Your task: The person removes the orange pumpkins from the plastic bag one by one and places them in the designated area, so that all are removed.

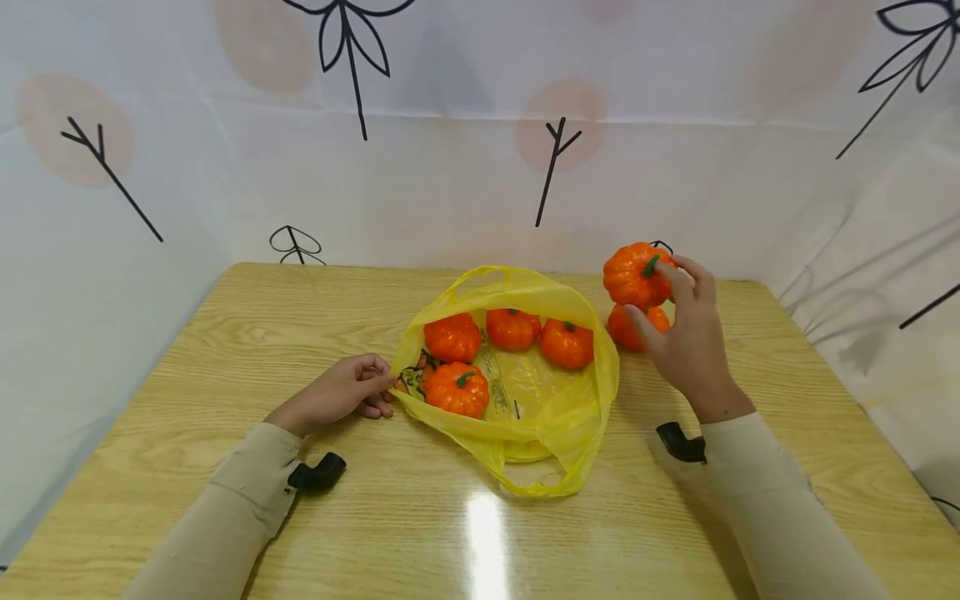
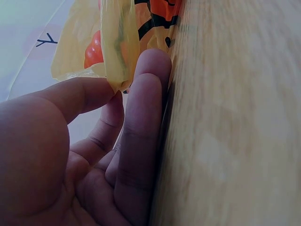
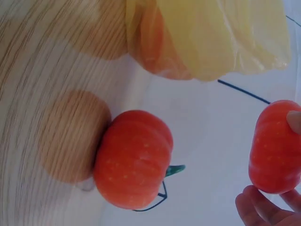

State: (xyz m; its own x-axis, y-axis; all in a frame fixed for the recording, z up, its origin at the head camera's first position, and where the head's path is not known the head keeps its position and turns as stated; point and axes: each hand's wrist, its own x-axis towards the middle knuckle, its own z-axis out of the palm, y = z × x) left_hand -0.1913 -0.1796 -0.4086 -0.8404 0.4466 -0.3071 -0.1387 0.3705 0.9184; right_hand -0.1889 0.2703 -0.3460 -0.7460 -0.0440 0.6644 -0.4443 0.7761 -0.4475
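My right hand [image 1: 686, 342] holds a small orange toy pumpkin [image 1: 636, 275] with a green stem, lifted above the table to the right of the bag. Below it, a second pumpkin [image 3: 134, 160] sits on the wood, apart from the held one in the right wrist view. A yellow plastic bag [image 1: 506, 429] lies with its mouth spread wide, several pumpkins inside, one of them a pumpkin [image 1: 456, 390] near the left rim. At that left rim my left hand [image 1: 348, 392] pinches the bag's edge between thumb and finger, its other fingers close to the tabletop.
A wooden table [image 1: 300, 317] carries everything. Behind it hangs a pale cloth backdrop [image 1: 465, 192] with black plant drawings and pinkish spots. Black curved pieces [image 1: 318, 473] stick out at both sleeve cuffs. The bag's handle loops [image 1: 536, 483] lie toward the front.
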